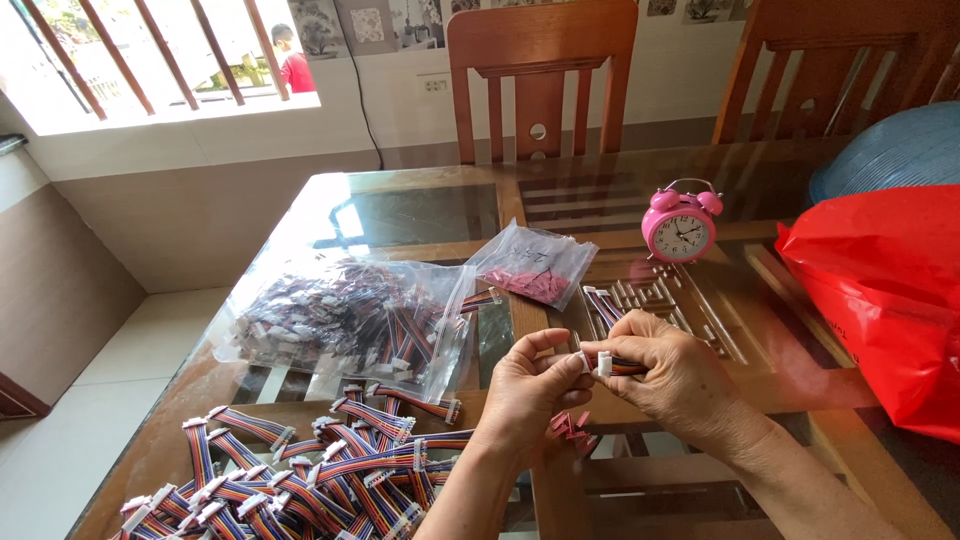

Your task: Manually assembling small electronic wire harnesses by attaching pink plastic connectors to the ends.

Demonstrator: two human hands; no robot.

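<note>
The left hand (527,388) and the right hand (665,368) meet above the table's near edge, both pinched closed on one short ribbon cable (612,365); the left fingertips grip its white end connector, while the right hand's curled fingers wrap the multicoloured wires (most of the cable's length is hidden inside that fist). Just below the hands lie a few small pink pieces (572,425); to the left spreads a heap of finished cables (320,465) with white plugs at each end. Beyond it sits a large clear bag of cables (350,320), and beside that a smaller clear bag of pink parts (532,265); a few loose cables (603,303) rest just above the right hand. The glass-topped wooden table (420,215) reflects window light; a pink twin-bell alarm clock (680,225) stands further back, a red plastic bag (880,290) at the right edge. Two wooden chairs (540,80) face the table; a barred window (150,50) brightens the pale tiled floor.
</note>
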